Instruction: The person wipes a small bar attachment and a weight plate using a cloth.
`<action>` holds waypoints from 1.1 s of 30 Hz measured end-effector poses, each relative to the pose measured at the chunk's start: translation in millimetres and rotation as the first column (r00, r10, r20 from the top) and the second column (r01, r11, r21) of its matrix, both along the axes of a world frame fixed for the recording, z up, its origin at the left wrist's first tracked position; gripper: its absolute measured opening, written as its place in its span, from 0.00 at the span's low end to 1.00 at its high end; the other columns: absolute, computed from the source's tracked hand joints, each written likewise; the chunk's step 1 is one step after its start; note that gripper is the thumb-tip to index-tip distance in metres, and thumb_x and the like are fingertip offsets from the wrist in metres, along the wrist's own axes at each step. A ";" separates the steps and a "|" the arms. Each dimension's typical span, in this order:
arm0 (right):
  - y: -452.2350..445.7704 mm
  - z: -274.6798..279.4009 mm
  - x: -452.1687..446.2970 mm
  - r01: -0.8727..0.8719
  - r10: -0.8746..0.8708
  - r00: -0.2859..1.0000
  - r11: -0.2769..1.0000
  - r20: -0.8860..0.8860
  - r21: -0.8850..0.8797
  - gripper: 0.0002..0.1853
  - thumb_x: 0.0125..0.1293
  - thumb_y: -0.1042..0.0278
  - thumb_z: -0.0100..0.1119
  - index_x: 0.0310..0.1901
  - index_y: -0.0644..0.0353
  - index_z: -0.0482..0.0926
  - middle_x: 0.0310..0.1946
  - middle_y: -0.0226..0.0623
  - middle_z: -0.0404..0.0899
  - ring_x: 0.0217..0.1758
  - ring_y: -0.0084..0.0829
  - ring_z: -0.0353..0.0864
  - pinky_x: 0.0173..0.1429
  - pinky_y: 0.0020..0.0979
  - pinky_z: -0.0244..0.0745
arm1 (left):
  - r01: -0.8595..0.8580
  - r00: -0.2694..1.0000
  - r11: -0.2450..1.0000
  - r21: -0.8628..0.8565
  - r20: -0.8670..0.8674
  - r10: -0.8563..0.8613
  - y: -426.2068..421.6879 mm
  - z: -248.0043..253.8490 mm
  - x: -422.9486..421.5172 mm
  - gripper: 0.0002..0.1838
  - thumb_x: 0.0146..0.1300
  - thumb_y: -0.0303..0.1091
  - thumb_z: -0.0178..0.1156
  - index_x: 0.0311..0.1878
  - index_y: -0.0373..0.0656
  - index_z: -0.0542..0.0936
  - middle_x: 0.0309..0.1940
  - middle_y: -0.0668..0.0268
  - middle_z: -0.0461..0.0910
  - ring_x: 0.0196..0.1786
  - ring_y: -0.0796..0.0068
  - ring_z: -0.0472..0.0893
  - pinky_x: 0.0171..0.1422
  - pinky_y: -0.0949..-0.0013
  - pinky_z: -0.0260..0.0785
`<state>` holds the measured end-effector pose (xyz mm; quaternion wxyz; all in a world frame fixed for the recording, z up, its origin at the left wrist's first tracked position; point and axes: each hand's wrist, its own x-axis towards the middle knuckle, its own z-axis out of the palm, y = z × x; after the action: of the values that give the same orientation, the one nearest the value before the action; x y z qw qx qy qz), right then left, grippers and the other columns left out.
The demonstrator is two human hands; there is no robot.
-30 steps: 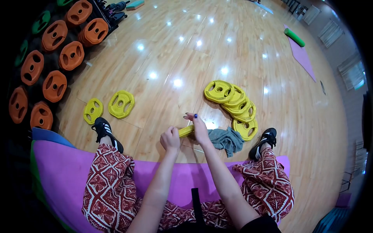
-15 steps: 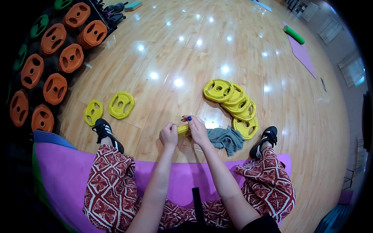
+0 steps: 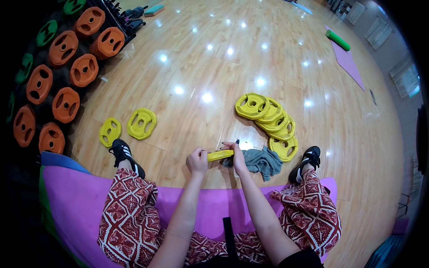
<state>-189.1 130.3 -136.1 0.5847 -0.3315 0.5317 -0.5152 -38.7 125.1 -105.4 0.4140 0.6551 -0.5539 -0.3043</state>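
Note:
A yellow weight plate (image 3: 220,155) is held edge-on between my two hands, above the floor. My left hand (image 3: 196,161) is closed round its left edge. My right hand (image 3: 237,155) supports the right edge, with the palm against it and the fingers reaching over the far side. Just right of that hand, a crumpled grey-green cloth (image 3: 262,161) lies on the floor. Several more yellow plates (image 3: 253,106) overlap in a row to the right, the nearest one (image 3: 283,147) partly behind the cloth.
Two yellow plates (image 3: 142,123) lie apart on the left. A rack of orange plates (image 3: 65,105) stands at the far left. Between my shoes, a purple mat (image 3: 196,205) covers the seat beneath me. A green foam roller (image 3: 338,40) rests on a pink mat (image 3: 347,67) far right.
The held plate has tilted flatter and shows more of its rim. My right hand has shifted right and down, its fingers now round the plate's right edge. The view has moved slightly.

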 end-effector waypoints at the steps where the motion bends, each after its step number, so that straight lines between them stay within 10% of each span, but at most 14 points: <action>1: 0.3 3.4 4.2 0.061 -0.060 0.998 0.997 0.025 -0.051 0.25 0.68 0.53 0.28 0.44 0.65 0.72 0.32 0.34 0.74 0.38 0.25 0.71 0.46 0.26 0.65 | -0.004 1.000 1.000 -0.019 0.009 0.004 -0.4 -1.0 -0.3 0.12 0.48 0.38 0.48 0.22 0.42 0.78 0.16 0.58 0.74 0.21 0.63 0.75 0.27 0.66 0.64; 12: -7.0 60.5 39.4 -0.014 -0.058 0.977 0.943 -0.204 -0.331 0.22 0.66 0.51 0.34 0.49 0.61 0.68 0.37 0.32 0.74 0.34 0.19 0.64 0.43 0.21 0.60 | -0.019 0.992 1.000 0.014 -0.125 0.020 -17.6 5.4 22.2 0.13 0.51 0.34 0.45 0.24 0.41 0.78 0.20 0.61 0.78 0.26 0.69 0.78 0.31 0.70 0.66; 18: -10.0 55.5 48.3 -0.019 -0.105 0.944 0.929 -0.313 -0.371 0.18 0.65 0.56 0.37 0.47 0.60 0.70 0.39 0.35 0.76 0.35 0.23 0.72 0.41 0.26 0.65 | 0.083 0.983 0.985 -0.153 0.172 -0.056 -13.2 42.5 -9.7 0.10 0.53 0.36 0.47 0.27 0.45 0.77 0.21 0.62 0.77 0.26 0.61 0.77 0.32 0.62 0.67; 25: -20.0 65.0 34.2 0.217 -0.095 0.878 0.953 0.470 -0.213 0.18 0.60 0.72 0.39 0.53 0.64 0.59 0.50 0.44 0.67 0.53 0.33 0.67 0.59 0.30 0.60 | -0.011 0.879 1.000 0.013 0.477 0.003 -26.8 47.4 -15.0 0.15 0.56 0.45 0.45 0.23 0.47 0.75 0.15 0.56 0.74 0.21 0.54 0.75 0.26 0.53 0.63; 29: -20.8 60.8 38.3 0.166 -0.082 0.923 0.967 0.376 -0.195 0.33 0.41 0.90 0.35 0.55 0.63 0.56 0.53 0.46 0.64 0.59 0.37 0.63 0.64 0.31 0.55 | 0.022 0.909 0.993 0.116 0.410 -0.068 -41.4 49.0 4.6 0.17 0.55 0.48 0.45 0.25 0.48 0.77 0.20 0.55 0.75 0.26 0.52 0.75 0.29 0.53 0.64; 33: -20.3 60.8 46.2 0.099 -0.035 0.975 0.954 0.221 -0.282 0.33 0.43 0.90 0.35 0.57 0.59 0.54 0.53 0.47 0.65 0.60 0.35 0.62 0.62 0.30 0.56 | 0.066 0.923 0.983 0.170 0.365 -0.125 -47.9 40.2 16.3 0.16 0.55 0.48 0.47 0.27 0.49 0.79 0.20 0.56 0.75 0.27 0.53 0.76 0.30 0.56 0.64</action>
<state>-142.9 110.0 -75.3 0.5653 -0.3384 0.3951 -0.6401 -22.4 77.2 -65.1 0.2335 0.7032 -0.6288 -0.2356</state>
